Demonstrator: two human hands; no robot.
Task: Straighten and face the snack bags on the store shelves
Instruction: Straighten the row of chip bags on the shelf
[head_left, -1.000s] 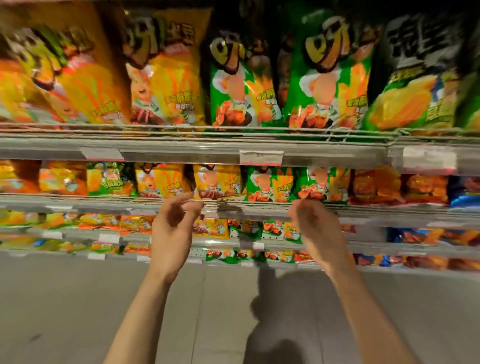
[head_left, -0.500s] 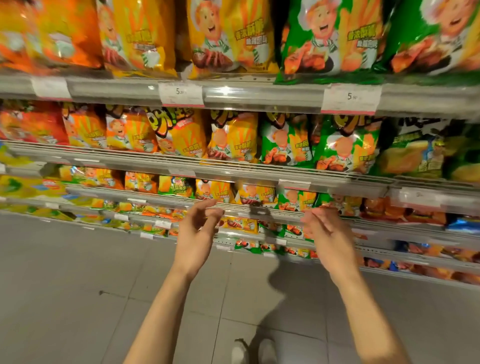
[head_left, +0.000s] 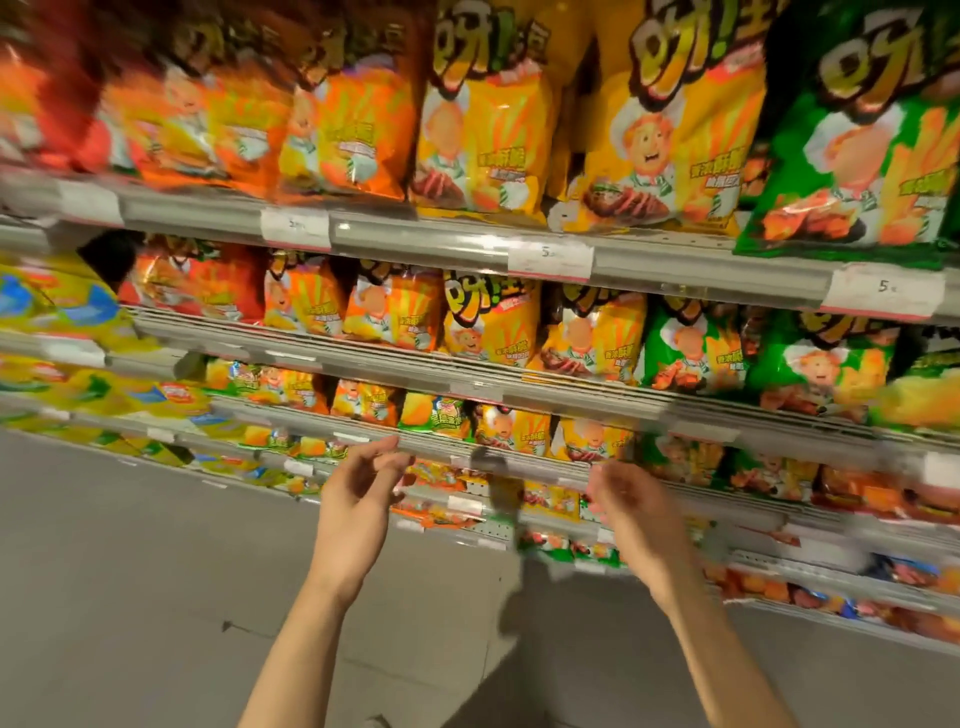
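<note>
Both hands, left hand and right hand, hung before the shelves with fingers loosely apart (holding nothing); snack bags stood upright in rows above.

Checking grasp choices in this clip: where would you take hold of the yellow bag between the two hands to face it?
Judging by its pose, the yellow bag stands upright behind the shelf rail, with only its upper part showing. Take its top side edges from the front, left hand and right hand on either side.
</note>
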